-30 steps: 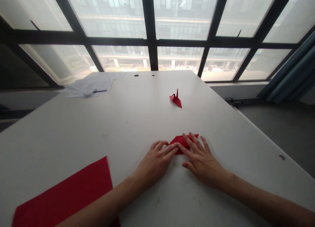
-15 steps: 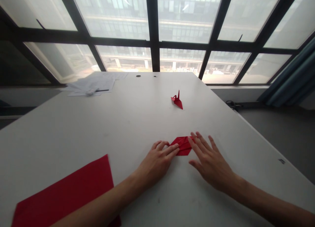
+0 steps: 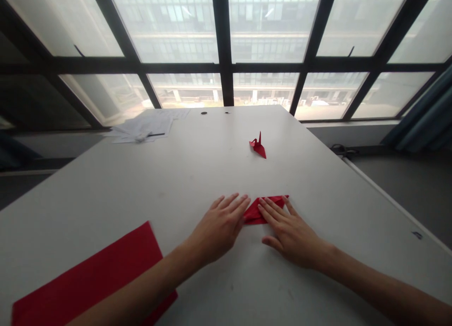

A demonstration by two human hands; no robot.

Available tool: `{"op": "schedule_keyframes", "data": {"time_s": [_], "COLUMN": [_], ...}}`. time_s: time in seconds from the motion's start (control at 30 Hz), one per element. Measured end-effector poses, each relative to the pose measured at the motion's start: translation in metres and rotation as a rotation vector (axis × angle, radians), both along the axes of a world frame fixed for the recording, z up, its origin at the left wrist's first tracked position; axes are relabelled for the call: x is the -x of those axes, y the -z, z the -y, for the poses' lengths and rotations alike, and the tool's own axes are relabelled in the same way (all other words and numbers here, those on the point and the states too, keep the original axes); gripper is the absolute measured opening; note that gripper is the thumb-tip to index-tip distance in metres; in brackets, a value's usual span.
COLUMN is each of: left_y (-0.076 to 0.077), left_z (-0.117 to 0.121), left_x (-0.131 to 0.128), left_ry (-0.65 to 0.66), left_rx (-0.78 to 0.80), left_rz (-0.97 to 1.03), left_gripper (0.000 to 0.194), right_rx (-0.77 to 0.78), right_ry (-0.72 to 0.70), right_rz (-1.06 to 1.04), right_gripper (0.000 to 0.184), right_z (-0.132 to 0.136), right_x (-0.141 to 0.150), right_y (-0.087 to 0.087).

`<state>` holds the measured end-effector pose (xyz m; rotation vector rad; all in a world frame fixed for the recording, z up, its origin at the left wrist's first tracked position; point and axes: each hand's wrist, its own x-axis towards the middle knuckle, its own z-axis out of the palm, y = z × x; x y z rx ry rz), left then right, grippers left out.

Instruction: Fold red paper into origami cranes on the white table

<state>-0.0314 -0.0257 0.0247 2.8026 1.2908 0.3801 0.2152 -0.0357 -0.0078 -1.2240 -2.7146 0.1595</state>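
Note:
A folded piece of red paper (image 3: 254, 214) lies flat on the white table between my hands, its pointed corner reaching up to the right. My right hand (image 3: 287, 229) rests on its right part with the fingers stretched out and the thumb apart, covering some of the folds. At the paper's left edge is my left hand (image 3: 221, 224), fingers extended and palm down; whether its fingertips touch the paper I cannot tell. Farther back stands a finished red paper crane (image 3: 258, 148).
A large red sheet (image 3: 92, 269) lies at the lower left, partly under my left forearm. White papers (image 3: 144, 126) with a dark pen (image 3: 156, 134) are spread at the far left of the table (image 3: 197, 170). Windows rise behind; cables (image 3: 342, 150) lie beyond the right edge.
My right hand has moved left and down onto the folded paper. My left hand has slid off the paper to its left edge, its fingers straightening. The view has shifted slightly.

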Motion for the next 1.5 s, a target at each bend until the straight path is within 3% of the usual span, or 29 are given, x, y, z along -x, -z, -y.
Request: {"op": "schedule_keyframes", "data": {"time_s": [0.07,0.2,0.7,0.87,0.97,1.07,1.33,1.5], "left_y": [0.005,0.021,0.035,0.024,0.017,0.017,0.02,0.007], "left_z": [0.006,0.018,0.053,0.047,0.043,0.041,0.048,0.026], "left_x": [-0.008,-0.015,0.024,0.021,0.011,0.007,0.015,0.001], "left_ry": [0.084,0.063,-0.148,-0.229,-0.095,-0.054,-0.163,-0.21], "left_rx": [0.021,0.027,0.02,-0.021,-0.052,-0.044,-0.017,0.017], "left_rz": [-0.051,-0.114,-0.208,-0.138,-0.12,-0.137,-0.055,0.123], "left_gripper": [0.059,0.07,0.06,0.058,0.056,0.055,0.039,0.024], "right_rx": [-0.015,-0.047,-0.061,-0.06,-0.07,-0.069,-0.069,-0.071], "right_ry": [-0.003,-0.005,-0.006,0.003,-0.002,0.002,0.0,0.014], "right_rz": [-0.002,-0.008,-0.008,-0.016,-0.019,-0.013,0.01,0.013], "right_gripper": [0.074,0.073,0.072,0.072,0.073,0.073,0.072,0.069], "right_z": [0.0,-0.001,-0.001,-0.001,-0.001,-0.001,-0.003,-0.001], "right_x": [0.0,0.0,-0.001,-0.001,-0.001,-0.001,-0.001,0.001], "right_y": [0.001,0.003,0.006,0.006,0.007,0.009,0.009,0.006]}}
